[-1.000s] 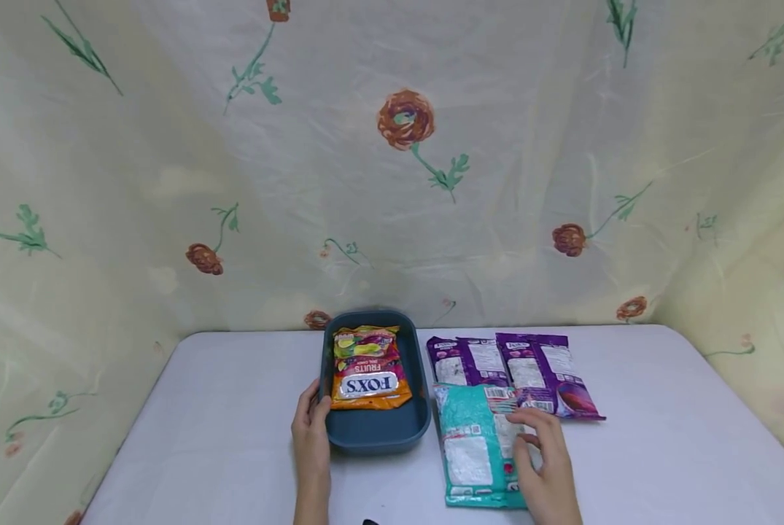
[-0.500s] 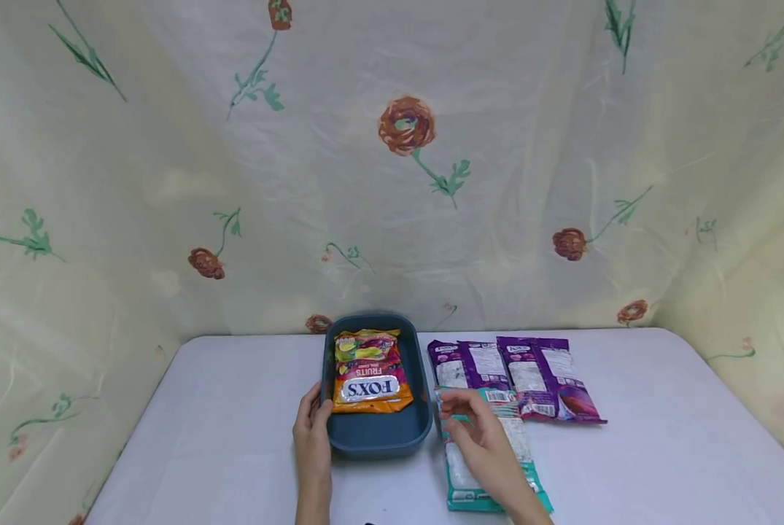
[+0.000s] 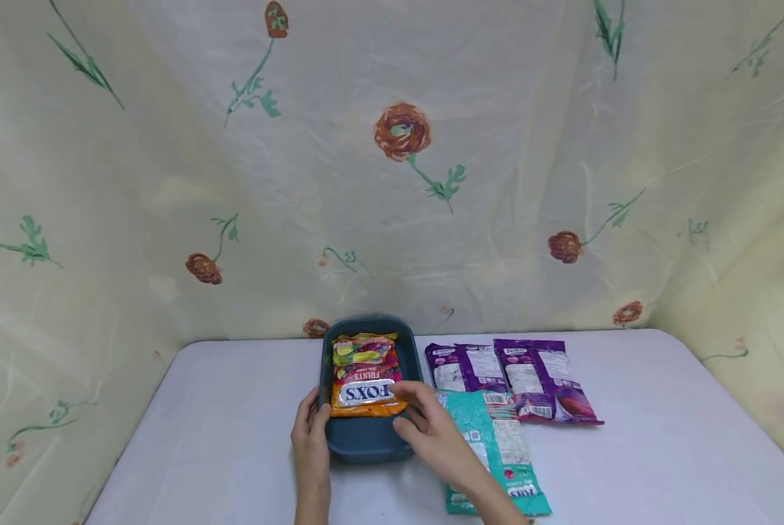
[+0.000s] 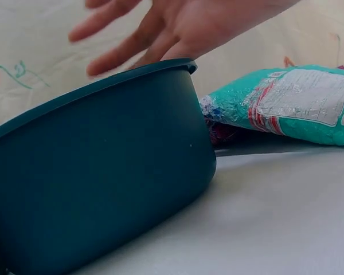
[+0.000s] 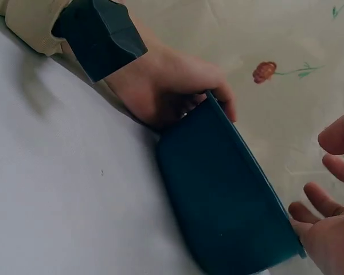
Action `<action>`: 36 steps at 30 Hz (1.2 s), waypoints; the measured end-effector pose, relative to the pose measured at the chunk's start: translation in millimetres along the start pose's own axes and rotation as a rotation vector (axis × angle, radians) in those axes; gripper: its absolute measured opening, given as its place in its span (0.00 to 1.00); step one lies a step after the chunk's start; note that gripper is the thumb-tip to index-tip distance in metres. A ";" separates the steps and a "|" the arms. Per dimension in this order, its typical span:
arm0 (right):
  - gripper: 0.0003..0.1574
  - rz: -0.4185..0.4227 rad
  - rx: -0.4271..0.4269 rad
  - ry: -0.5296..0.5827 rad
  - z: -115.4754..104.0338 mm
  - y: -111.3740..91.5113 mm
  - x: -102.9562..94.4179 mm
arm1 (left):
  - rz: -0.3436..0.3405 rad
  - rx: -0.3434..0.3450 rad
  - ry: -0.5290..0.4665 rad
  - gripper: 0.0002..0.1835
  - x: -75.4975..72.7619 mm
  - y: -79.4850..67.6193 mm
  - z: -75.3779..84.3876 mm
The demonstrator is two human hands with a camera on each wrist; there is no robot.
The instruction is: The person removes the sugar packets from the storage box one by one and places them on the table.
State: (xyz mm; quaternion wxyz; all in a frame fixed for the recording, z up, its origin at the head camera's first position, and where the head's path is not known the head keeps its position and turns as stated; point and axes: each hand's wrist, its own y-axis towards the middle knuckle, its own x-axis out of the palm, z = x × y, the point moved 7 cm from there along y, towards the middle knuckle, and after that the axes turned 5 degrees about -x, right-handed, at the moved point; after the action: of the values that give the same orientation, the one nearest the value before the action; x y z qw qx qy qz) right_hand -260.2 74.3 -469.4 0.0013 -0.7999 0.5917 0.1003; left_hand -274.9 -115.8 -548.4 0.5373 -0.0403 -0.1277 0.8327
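L hand (image 3: 311, 437) grips tub (image 3: 365, 441) rim; R hand (image 3: 431, 430) spread loose over candy bag (image 3: 364, 375).

cream floral cloth (image 3: 392, 182) hangs behind a white table (image 3: 661, 437).

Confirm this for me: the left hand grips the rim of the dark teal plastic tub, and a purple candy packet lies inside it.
One detail is wrong. The left hand does grip the rim of the dark teal plastic tub, but the packet inside is the orange Fox's fruit candy bag, as the head view shows. The purple candy packets lie on the table beside it.
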 end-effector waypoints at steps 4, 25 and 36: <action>0.25 0.011 0.042 -0.075 0.4 12.3 5.3 | 0.007 -0.006 -0.002 0.23 -0.7 -0.2 -0.2; 0.31 0.073 0.233 -0.170 16.8 39.8 7.0 | 0.000 0.024 -0.018 0.23 0.5 4.2 -1.9; 0.36 0.068 0.266 -0.136 20.6 47.2 10.1 | -0.009 0.030 -0.029 0.23 -1.9 5.4 -2.3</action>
State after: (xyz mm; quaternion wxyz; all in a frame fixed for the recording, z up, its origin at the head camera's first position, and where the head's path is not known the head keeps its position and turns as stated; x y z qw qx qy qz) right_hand -305.3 53.1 -485.7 0.1439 -0.7635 0.6250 0.0751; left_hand -278.5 -119.3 -552.1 0.5396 -0.0198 -0.1231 0.8326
